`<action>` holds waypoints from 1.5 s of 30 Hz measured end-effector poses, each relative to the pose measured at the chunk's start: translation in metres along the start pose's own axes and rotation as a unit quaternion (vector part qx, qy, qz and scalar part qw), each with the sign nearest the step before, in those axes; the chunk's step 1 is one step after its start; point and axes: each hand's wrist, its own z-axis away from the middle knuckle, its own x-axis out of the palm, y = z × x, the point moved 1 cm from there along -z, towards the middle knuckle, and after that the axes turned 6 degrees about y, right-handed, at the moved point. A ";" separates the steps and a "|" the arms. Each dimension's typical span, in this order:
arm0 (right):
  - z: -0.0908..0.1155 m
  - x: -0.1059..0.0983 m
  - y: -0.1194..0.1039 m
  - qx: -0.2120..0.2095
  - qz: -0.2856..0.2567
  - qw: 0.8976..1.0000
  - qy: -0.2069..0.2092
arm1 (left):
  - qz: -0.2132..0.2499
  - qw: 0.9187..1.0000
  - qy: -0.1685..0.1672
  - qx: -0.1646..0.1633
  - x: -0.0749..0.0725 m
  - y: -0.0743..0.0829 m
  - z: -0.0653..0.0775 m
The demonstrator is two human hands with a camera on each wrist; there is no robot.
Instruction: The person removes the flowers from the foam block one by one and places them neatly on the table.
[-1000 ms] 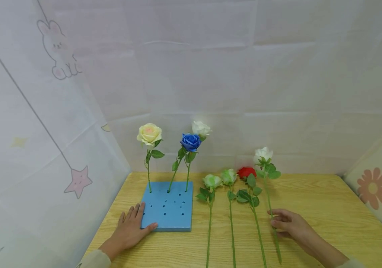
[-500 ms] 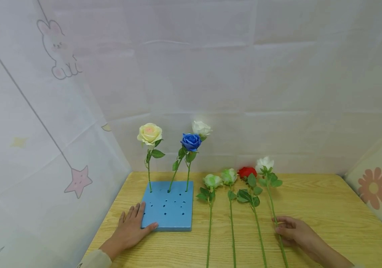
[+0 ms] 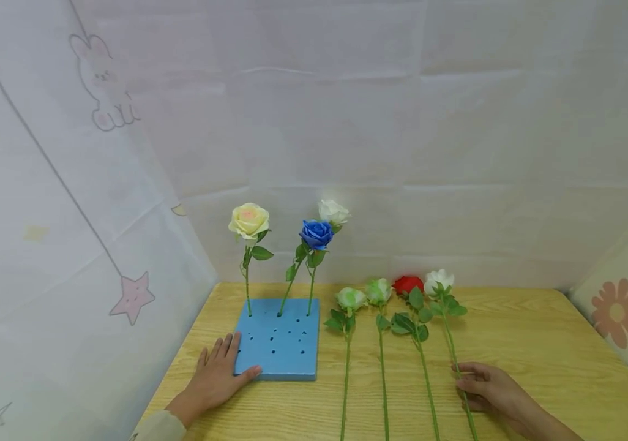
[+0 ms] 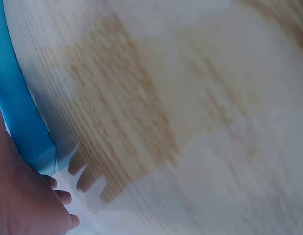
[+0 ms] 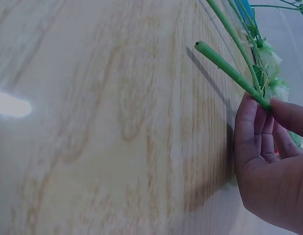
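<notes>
My right hand [image 3: 493, 392] pinches the green stem of a white rose [image 3: 438, 282] between thumb and fingers, at the right of the flower row in the head view. In the right wrist view the cut end of that stem [image 5: 224, 66] sticks out past the fingertips, raised off the wood. My left hand [image 3: 216, 378] lies with fingers spread along the left edge of a blue foam block [image 3: 286, 364], the thumb at its front edge. Standing in the block's back holes are a cream rose [image 3: 249, 221], a blue rose [image 3: 316, 235] and another white rose [image 3: 333, 211].
Between the block and my right hand, two pale green roses [image 3: 351, 298] and a red rose [image 3: 408, 285] lie on the wooden table [image 3: 534, 343], stems toward me. Several holes dot the front of the block. A pale printed cloth [image 3: 358, 135] hangs behind the table.
My right hand has moved slightly right and toward me, lowering the white rose so its head sits beside the red one. The left hand stays on the block.
</notes>
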 end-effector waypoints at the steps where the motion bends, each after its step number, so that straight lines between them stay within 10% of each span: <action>1: 0.000 -0.001 0.000 0.001 -0.003 1.000 -0.001 | 0.000 1.000 0.001 0.001 0.000 0.000 0.000; 45: -0.007 -0.009 -0.008 0.004 0.080 0.997 0.014 | -0.012 1.000 -0.003 0.004 0.000 0.000 -0.002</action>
